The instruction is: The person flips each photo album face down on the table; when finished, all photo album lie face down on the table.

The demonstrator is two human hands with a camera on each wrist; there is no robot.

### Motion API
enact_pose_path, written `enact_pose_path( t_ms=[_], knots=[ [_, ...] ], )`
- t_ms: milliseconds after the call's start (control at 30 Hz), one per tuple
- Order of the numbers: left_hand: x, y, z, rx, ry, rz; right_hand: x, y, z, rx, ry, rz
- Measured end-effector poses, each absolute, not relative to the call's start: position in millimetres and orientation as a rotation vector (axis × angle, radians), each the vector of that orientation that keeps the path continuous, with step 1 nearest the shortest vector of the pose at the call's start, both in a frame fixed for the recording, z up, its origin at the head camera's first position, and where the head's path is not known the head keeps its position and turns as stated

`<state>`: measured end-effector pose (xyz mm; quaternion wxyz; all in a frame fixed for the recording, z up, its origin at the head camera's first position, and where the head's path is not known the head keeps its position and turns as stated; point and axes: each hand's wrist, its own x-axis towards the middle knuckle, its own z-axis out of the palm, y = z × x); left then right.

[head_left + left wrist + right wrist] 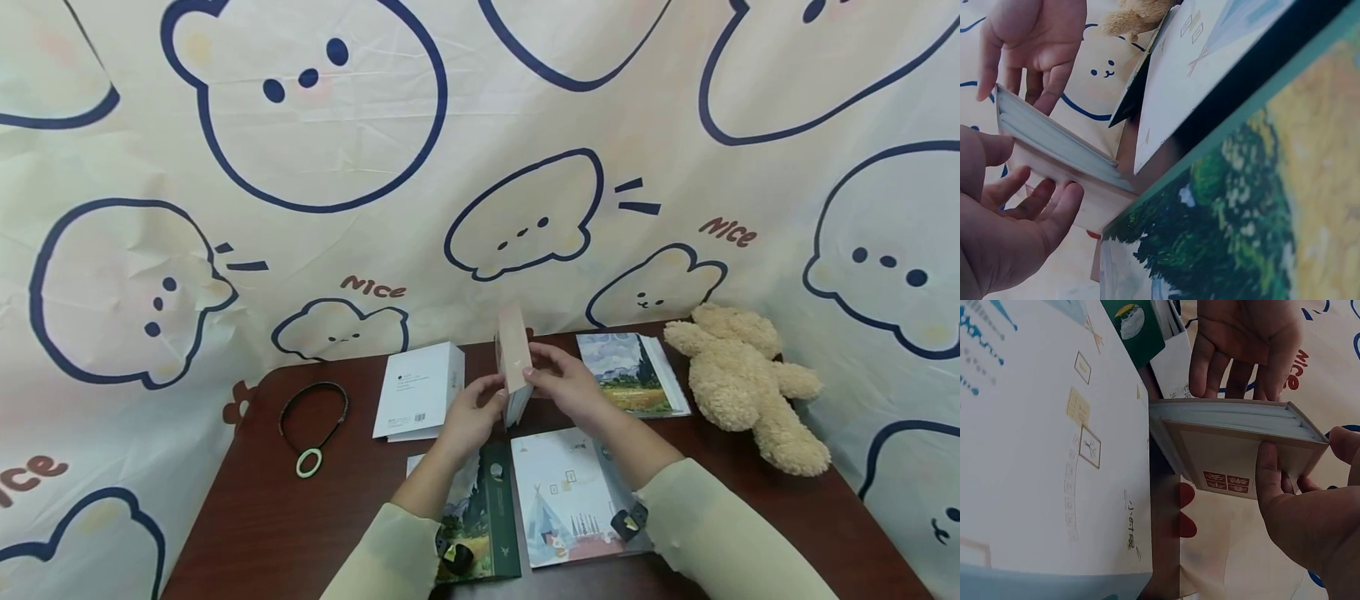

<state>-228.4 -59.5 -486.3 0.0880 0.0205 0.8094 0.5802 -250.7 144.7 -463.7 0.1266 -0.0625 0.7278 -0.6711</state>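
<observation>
Near the table's (pixel 232 542) left edge a loop (pixel 306 475) is lying, then a white book (pixel 416 387). The left hand (pixel 471 414) is pinching the beige book (pixel 514 350) on its left side; the right hand (pixel 573 390) is pinching its spine and right cover. They are holding it upright near the far edge's middle; I cannot tell if it is touching the table. Steadying it seems the present step, and the next move is probably calling for even pressure. A bear (pixel 738 387) is lying by the far right corner.
</observation>
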Motion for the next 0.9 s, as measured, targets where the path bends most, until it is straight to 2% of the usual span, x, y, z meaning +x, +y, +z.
enact_pose_path(
  t_ms=[600,900],
  knots=[
    [-223.9,-59.3,-495.6,0.184,2.426,1.54,-247.9,165.4,-469.7,-0.141,2.161,-1.953],
    [-225.3,-57.9,-498.3,0.224,2.45,1.449,-248.7,175.5,-476.1,-0.033,2.195,-1.942]
  ],
)
